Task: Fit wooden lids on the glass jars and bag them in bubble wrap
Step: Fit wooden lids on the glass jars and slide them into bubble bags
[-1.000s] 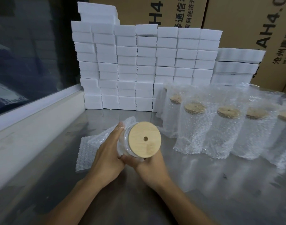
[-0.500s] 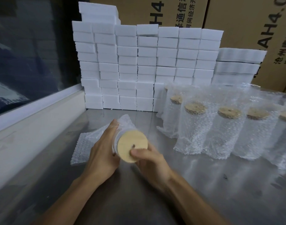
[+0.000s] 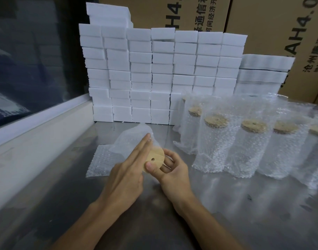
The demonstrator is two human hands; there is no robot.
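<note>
— Two hands work mid-table: the right hand (image 3: 170, 175) grips the lid (image 3: 153, 159) of a jar lying in a bubble bag (image 3: 118, 150).
— And the left hand (image 3: 126, 175)?
— Fingers straight, flat against the bag, gripping nothing.

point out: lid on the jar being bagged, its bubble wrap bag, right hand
wooden lid (image 3: 154, 159): head view, on its face just right of the centre hole.
bubble wrap bag (image 3: 131, 141): head view, on the bulged part over the jar.
right hand (image 3: 172, 175): head view, on the palm.
</note>
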